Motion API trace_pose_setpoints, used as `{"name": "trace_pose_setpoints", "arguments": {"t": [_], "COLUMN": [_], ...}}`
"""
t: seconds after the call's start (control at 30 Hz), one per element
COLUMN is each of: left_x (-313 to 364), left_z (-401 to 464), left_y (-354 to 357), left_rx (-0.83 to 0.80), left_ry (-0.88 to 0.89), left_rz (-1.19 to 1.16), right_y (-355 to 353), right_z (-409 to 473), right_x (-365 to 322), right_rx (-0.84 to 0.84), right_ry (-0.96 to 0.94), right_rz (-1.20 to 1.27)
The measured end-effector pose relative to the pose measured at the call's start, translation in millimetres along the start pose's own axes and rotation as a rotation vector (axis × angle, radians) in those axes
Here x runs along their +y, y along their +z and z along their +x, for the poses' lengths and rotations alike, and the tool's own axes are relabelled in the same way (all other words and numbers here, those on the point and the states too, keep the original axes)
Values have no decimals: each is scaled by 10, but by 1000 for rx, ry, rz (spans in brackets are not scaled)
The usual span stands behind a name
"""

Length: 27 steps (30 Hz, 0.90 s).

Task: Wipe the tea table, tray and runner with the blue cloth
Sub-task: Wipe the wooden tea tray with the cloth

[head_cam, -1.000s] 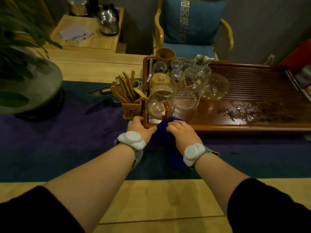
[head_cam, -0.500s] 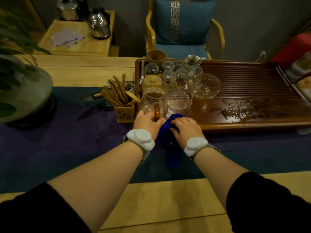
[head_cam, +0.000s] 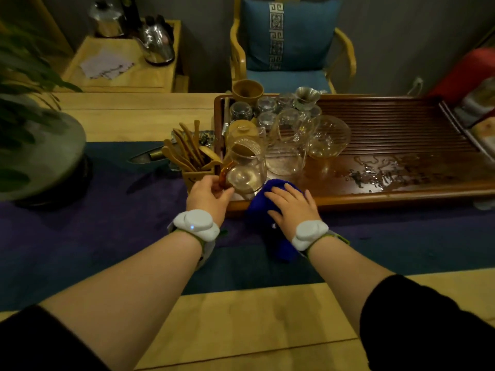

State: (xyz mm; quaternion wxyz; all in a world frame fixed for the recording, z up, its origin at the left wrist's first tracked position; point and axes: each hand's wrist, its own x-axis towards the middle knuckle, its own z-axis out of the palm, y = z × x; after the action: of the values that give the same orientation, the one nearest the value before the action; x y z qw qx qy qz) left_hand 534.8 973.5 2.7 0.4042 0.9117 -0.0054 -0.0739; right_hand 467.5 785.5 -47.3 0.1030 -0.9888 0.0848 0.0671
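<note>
Cloth: blue cloth (head_cam: pixel 269 207) lay bunched over the tray's near rim, draping onto the runner
Tray: dark wooden tray (head_cam: pixel 401 195) was slatted; wet patches showed
Runner: dark runner (head_cam: pixel 80 236) lay flat across the pale table (head_cam: pixel 254 317)

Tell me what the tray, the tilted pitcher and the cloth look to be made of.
Tray: dark reddish wood, glossy, judging by its grooved slats and wet sheen. Pitcher: clear glass, see-through with bright highlights; its amber handle could be glass or resin. Cloth: soft blue fabric, matte and bunched in folds, probably microfibre or terry.
</note>
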Motion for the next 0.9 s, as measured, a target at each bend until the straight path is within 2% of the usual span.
{"name": "trace_pose_setpoints", "arguments": {"t": [0.1,0.2,0.33,0.5,0.7,0.77,0.9], "left_x": [-66,-169,-220,-172,-242,-227,-255], "left_z": [-53,-58,31,149,186,190,176], "left_y": [61,131,224,299,334,341,341], "left_rx": [-18,-86,-259,-280,-294,-281,-311], "left_ry": [-46,-119,-171,-251,-239,-260,-263], "left_rz": [9,45,88,30,-53,-73,-139], "right_y": [-51,-24,62,-69,-344,-329,-114], "right_z": [-91,-132,-3,42,-195,-160,-67], "right_x": [282,223,-177,10,620,496,-41], "right_rx": [36,49,2,-36,-5,-39,-38], "right_ry": [131,191,77,-11,248,281,171], "right_rz": [-29,-9,84,97,128,105,38]}}
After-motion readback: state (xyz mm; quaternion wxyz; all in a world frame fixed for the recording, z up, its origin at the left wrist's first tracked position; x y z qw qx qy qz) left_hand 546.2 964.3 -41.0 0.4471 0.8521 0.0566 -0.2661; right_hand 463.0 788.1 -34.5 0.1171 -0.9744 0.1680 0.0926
